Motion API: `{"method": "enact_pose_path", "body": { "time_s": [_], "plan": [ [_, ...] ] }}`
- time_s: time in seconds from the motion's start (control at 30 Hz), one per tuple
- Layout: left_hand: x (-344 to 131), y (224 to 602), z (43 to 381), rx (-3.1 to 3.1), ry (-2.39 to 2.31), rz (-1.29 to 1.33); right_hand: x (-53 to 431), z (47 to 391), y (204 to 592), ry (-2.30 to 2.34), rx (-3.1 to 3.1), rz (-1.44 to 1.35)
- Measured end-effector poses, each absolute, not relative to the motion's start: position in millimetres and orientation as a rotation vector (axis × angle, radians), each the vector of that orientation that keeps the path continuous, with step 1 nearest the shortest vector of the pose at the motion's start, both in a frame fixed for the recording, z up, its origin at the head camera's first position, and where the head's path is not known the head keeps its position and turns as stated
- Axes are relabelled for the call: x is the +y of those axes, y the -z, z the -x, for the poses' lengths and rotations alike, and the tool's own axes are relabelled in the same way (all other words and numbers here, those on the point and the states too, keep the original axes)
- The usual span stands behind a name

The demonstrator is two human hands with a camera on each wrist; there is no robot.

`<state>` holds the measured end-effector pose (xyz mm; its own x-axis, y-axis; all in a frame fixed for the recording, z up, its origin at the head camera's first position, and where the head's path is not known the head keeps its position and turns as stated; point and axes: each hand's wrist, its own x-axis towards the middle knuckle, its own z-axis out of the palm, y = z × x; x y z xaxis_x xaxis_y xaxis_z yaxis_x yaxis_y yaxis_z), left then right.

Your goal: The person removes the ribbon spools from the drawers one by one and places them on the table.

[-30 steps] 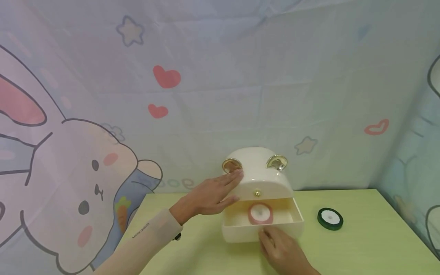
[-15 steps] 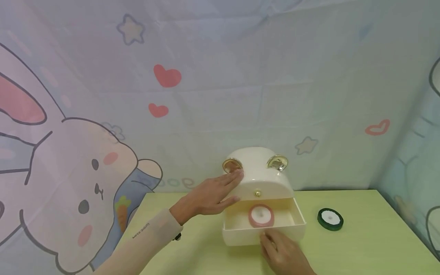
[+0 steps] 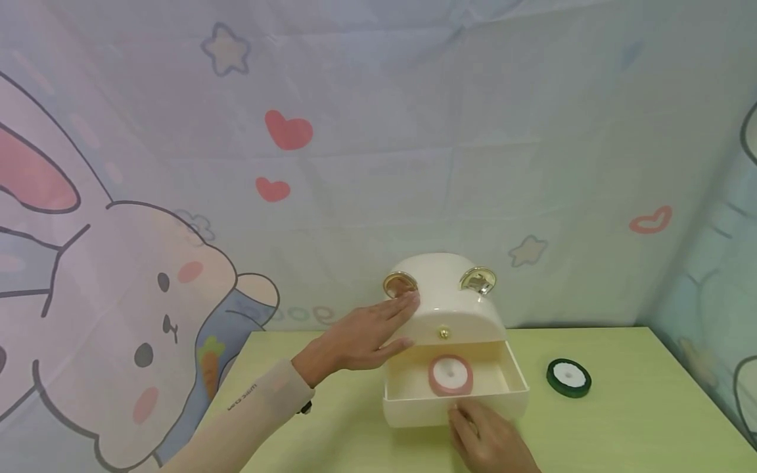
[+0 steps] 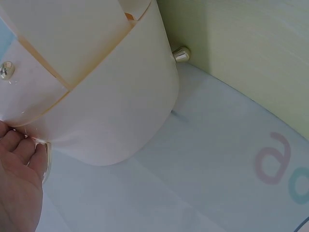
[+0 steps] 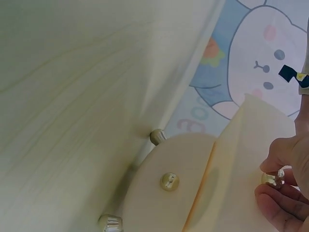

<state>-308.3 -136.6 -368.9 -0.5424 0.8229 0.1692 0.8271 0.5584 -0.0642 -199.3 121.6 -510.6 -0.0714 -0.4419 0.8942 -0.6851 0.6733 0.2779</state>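
A white storage box (image 3: 440,282) with gold ears stands on the table, its middle drawer (image 3: 414,412) pulled out. Inside the drawer lies a pink-rimmed ribbon spool (image 3: 451,374) with a white centre. My left hand (image 3: 367,335) rests on the box's upper left side near the gold ear, its fingers extended. The left wrist view shows that hand (image 4: 21,169) against the curved wall. In front of the drawer, my right hand (image 3: 487,437) pinches the gold drawer knob (image 5: 270,179) between thumb and fingers, as the right wrist view shows.
A dark green ribbon spool (image 3: 569,377) lies on the light green table (image 3: 627,420), right of the box. Gold feet (image 5: 158,137) hold the box up. Behind stands a printed cloth backdrop (image 3: 378,197) with a rabbit.
The drawer has slid further out toward me, drawn by my right hand on its knob. The pink spool has come forward with it. My left hand has stayed in place.
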Motion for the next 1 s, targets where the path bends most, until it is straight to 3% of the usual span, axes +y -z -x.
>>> {"method": "enact_pose_path", "body": {
  "time_s": [0.27, 1.0],
  "plan": [
    [-137, 367, 307, -2.594, 0.036, 1.398, 119, 178, 508, -0.341, -1.936, -0.869],
    [-137, 369, 307, -2.617, 0.042, 1.384, 116, 174, 514, -0.322, -1.813, -0.889]
  ]
}}
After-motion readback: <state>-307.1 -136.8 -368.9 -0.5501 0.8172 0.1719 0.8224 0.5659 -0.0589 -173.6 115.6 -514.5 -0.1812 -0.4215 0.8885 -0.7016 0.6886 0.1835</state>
